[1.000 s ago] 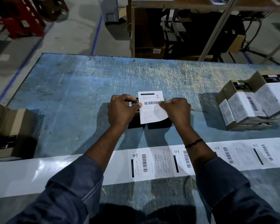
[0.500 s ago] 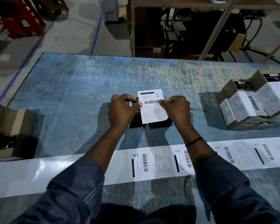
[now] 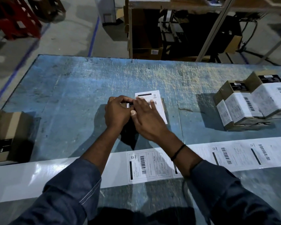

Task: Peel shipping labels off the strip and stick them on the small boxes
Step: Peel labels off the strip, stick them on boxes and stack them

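At the middle of the blue table [image 3: 68, 88] a small box [image 3: 129, 105] is mostly hidden under my hands. My left hand [image 3: 117, 113] grips its left end, fingers curled round it. A white shipping label [image 3: 159, 104] lies over the box's top. My right hand [image 3: 147, 116] lies flat on that label with straight fingers, pressing it. The label strip [image 3: 149, 165] runs across the table near me, with several printed labels on its right part and bare backing on its left.
Three small boxes [image 3: 250, 104] with labels on them sit grouped at the right of the table. An open cardboard carton [image 3: 8, 132] stands at the left edge. Shelving and boxes stand on the floor beyond the far edge.
The label was held up by both hands above the box; now it lies on the box. My right hand has opened and moved left onto it, flattening it.
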`<state>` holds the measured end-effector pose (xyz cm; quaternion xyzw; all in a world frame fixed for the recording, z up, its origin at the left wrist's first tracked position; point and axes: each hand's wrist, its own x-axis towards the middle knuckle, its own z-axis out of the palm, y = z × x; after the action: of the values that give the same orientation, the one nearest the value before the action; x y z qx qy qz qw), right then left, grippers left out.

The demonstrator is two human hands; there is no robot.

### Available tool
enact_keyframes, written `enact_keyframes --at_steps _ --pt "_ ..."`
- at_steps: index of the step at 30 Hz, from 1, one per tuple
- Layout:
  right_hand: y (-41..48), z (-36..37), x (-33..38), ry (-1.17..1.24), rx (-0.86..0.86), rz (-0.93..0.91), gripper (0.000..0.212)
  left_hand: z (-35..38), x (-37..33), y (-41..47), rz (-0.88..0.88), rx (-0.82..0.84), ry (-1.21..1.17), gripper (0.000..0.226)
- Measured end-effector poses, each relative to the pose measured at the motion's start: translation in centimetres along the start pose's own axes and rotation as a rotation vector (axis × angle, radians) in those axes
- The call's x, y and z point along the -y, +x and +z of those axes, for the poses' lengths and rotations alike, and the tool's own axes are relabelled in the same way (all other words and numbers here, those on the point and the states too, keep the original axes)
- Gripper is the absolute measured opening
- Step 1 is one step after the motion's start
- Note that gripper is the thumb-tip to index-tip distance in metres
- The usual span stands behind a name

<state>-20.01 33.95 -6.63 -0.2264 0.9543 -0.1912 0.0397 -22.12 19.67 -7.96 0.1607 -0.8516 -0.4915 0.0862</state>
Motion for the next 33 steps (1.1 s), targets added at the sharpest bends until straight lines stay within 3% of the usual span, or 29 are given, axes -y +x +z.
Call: enact_keyframes --at_steps 6,9,14,16,19,23,28,31,33 --pt "-1.4 -0.3 -3.3 -0.206 0.035 0.084 0.08 0.0 -0.1 0.1 0.026 0.0 0.031 0.022" --pt "-1.4 -1.3 -4.3 -0.219 0.038 0.158 0.072 -0.1 -0.3 -0.1 0.062 0.016 0.166 0.02" --pt "0.5 -2.2 -4.6 -0.359 0.029 0.02 0.059 0.2 -1.4 -0.3 0.363 0.168 0.532 0.03" --pt "1.6 -2.6 -5.2 -0.282 0.071 -0.08 0.057 0.1 -1.7 0.3 0.384 0.27 0.548 0.035" --pt "2.5 -3.7 -6.4 -0.044 0.1 -0.083 0.043 -0.1 -1.9 2.0 0.33 0.412 0.595 0.036" --pt "2.9 -4.3 -7.9 0.0 0.147 -0.075 0.039 -0.5 -0.8 4.3 0.31 0.587 0.685 0.053" --pt "2.8 -4.7 -9.4 -0.091 0.124 -0.06 0.047 -1.0 0.3 5.2 0.261 0.621 0.651 0.079" --pt "2.6 -5.2 -11.3 -0.139 0.139 0.003 0.074 -1.0 0.3 4.6 0.219 0.564 0.683 0.06" --pt "2.1 -5.0 -13.4 0.035 0.12 0.068 0.074 -1.3 0.3 3.9 0.212 0.498 0.695 0.052"
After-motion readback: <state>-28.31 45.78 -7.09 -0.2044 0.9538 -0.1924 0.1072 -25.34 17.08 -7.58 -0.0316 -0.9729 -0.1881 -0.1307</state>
